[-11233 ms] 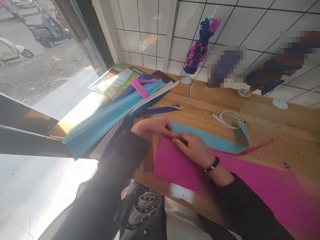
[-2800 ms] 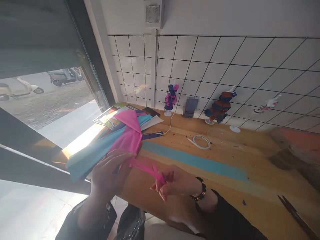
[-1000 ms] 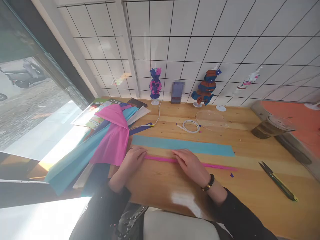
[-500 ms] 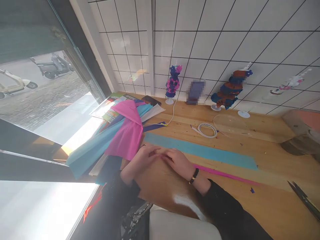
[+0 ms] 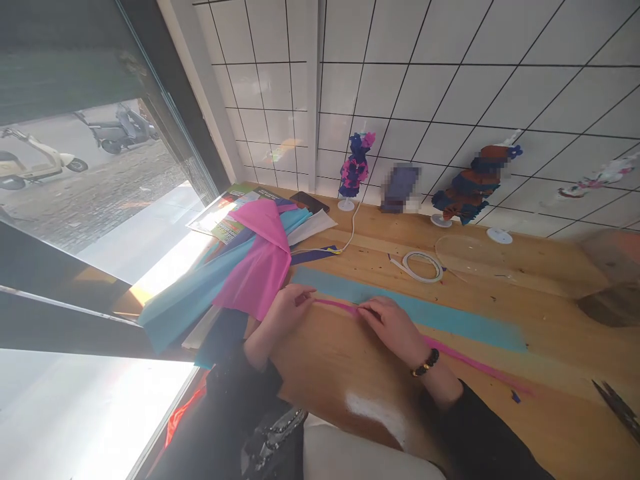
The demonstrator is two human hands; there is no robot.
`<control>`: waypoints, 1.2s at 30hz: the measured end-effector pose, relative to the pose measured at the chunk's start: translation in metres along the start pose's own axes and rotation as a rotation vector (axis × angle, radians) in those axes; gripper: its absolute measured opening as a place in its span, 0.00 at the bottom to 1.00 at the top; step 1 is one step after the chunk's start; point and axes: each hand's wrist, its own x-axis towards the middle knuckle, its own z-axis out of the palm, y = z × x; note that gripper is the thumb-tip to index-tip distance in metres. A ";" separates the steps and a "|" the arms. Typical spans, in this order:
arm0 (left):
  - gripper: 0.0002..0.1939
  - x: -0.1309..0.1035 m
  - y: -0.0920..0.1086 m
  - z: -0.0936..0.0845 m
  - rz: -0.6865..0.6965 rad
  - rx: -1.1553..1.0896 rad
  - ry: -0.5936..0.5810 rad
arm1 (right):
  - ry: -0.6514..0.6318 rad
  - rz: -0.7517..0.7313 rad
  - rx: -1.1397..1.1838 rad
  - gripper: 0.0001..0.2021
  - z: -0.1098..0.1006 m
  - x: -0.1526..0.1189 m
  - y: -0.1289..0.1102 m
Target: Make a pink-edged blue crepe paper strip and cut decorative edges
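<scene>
The left hand [image 5: 293, 308] and right hand [image 5: 393, 328] each pinch the pink strip [image 5: 465, 358], slightly apart, seemingly to keep the span between straight beside the blue strip [image 5: 440, 313].

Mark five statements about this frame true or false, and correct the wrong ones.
1. The right hand has its fingertips on the narrow pink strip. True.
2. The beaded bracelet is on the left hand's side. False: the beaded bracelet is on the right.
3. The white tape ring lies beyond the blue strip. True.
4. The scissors are in the left hand. False: they lie on the table, at the view's right edge.
5. The wide pink sheet lies partly over the blue paper. True.
</scene>
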 end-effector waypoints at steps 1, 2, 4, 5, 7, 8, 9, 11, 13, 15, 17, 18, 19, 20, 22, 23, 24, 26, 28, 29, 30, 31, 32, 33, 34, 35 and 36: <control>0.13 0.000 0.000 0.000 0.021 0.028 0.004 | 0.045 -0.012 -0.066 0.14 -0.002 -0.004 0.005; 0.12 0.001 0.000 -0.001 0.045 0.062 0.007 | 0.089 -0.020 -0.138 0.14 -0.004 -0.008 0.011; 0.12 0.001 0.001 -0.002 0.099 0.136 0.022 | 0.150 -0.009 -0.282 0.15 -0.008 -0.020 0.025; 0.12 0.001 0.002 -0.002 0.124 0.175 0.033 | 0.169 0.010 -0.348 0.16 -0.009 -0.027 0.033; 0.12 0.001 0.002 -0.002 0.163 0.252 0.042 | 0.193 0.054 -0.462 0.19 -0.011 -0.044 0.049; 0.12 0.001 0.002 -0.002 0.181 0.287 0.034 | 0.204 0.078 -0.511 0.19 -0.011 -0.052 0.057; 0.13 0.001 0.001 -0.001 0.197 0.319 0.014 | 0.214 0.111 -0.559 0.20 -0.011 -0.061 0.065; 0.14 0.001 0.001 0.001 0.223 0.375 -0.042 | 0.217 0.188 -0.654 0.21 -0.012 -0.077 0.079; 0.16 0.001 0.000 0.003 0.238 0.421 -0.079 | 0.203 0.262 -0.717 0.23 -0.014 -0.091 0.089; 0.17 0.000 0.001 0.005 0.250 0.454 -0.104 | 0.170 0.320 -0.737 0.25 -0.017 -0.101 0.094; 0.18 0.000 0.002 0.007 0.270 0.469 -0.126 | 0.134 0.357 -0.726 0.26 -0.022 -0.108 0.098; 0.18 -0.001 0.003 0.008 0.286 0.472 -0.142 | 0.119 0.373 -0.720 0.26 -0.024 -0.111 0.099; 0.18 -0.001 0.004 0.009 0.304 0.473 -0.156 | 0.108 0.387 -0.716 0.26 -0.027 -0.113 0.101; 0.18 -0.002 0.004 0.010 0.319 0.474 -0.165 | 0.101 0.402 -0.714 0.26 -0.029 -0.115 0.102; 0.18 -0.002 0.006 0.011 0.335 0.479 -0.172 | 0.096 0.439 -0.713 0.26 -0.033 -0.119 0.106; 0.18 -0.003 0.006 0.012 0.336 0.482 -0.173 | 0.094 0.455 -0.708 0.26 -0.035 -0.121 0.108; 0.17 -0.003 0.007 0.012 0.334 0.486 -0.170 | 0.092 0.465 -0.700 0.26 -0.036 -0.122 0.109; 0.16 -0.003 0.007 0.012 0.332 0.493 -0.165 | 0.086 0.474 -0.679 0.25 -0.039 -0.122 0.112; 0.15 -0.002 0.006 0.012 0.329 0.497 -0.155 | 0.079 0.477 -0.667 0.24 -0.042 -0.121 0.112; 0.15 -0.002 0.006 0.011 0.327 0.500 -0.149 | 0.078 0.483 -0.665 0.24 -0.043 -0.120 0.112; 0.15 -0.001 0.005 0.011 0.323 0.502 -0.143 | 0.077 0.489 -0.664 0.24 -0.044 -0.120 0.113; 0.16 -0.001 0.005 0.011 0.318 0.505 -0.141 | 0.074 0.494 -0.661 0.24 -0.045 -0.120 0.113; 0.16 -0.001 0.005 0.011 0.315 0.507 -0.143 | 0.071 0.499 -0.657 0.24 -0.045 -0.120 0.113; 0.16 -0.001 0.005 0.012 0.312 0.508 -0.148 | 0.068 0.505 -0.653 0.24 -0.046 -0.120 0.114; 0.16 -0.001 0.005 0.012 0.314 0.505 -0.155 | 0.066 0.512 -0.649 0.24 -0.046 -0.121 0.115; 0.16 -0.001 0.005 0.012 0.320 0.498 -0.164 | 0.066 0.521 -0.647 0.24 -0.047 -0.123 0.116; 0.16 -0.001 0.005 0.013 0.332 0.487 -0.172 | 0.067 0.533 -0.646 0.24 -0.048 -0.125 0.118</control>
